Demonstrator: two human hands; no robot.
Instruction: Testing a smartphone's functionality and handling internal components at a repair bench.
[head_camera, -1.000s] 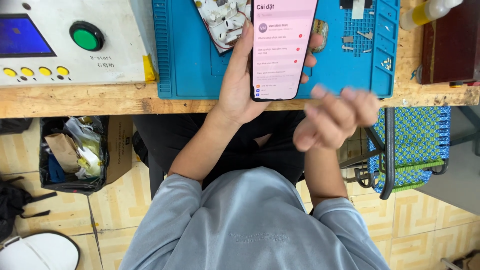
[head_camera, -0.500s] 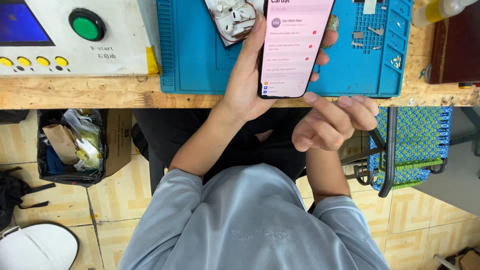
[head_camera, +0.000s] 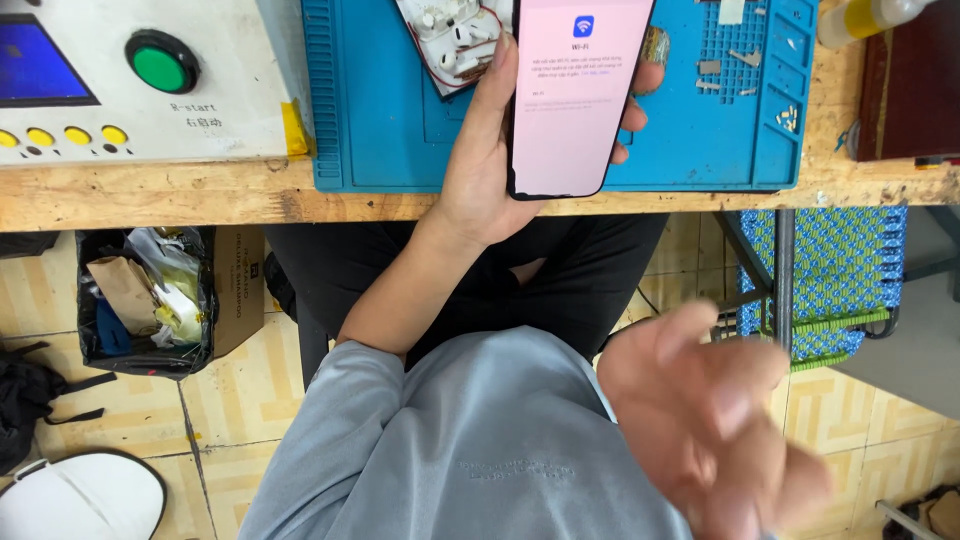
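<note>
My left hand (head_camera: 490, 170) grips a smartphone (head_camera: 575, 90) with a lit pale pink screen, held upright over the front edge of a blue work mat (head_camera: 400, 120). Its thumb lies along the phone's left side and fingertips show at the right side. My right hand (head_camera: 715, 420) is blurred, low at the right near my lap, fingers loosely apart and holding nothing. It is well away from the phone.
A wooden bench (head_camera: 150, 195) carries a white control box (head_camera: 140, 80) with a green button, an opened white device (head_camera: 450, 40) on the mat, and small parts (head_camera: 745, 70). Below: a bin of rubbish (head_camera: 145, 300), a blue woven chair (head_camera: 820, 270).
The phone has moved slightly right and its screen switched from a list to a page with a blue icon. My right hand dropped away from the phone, down towards the camera.
</note>
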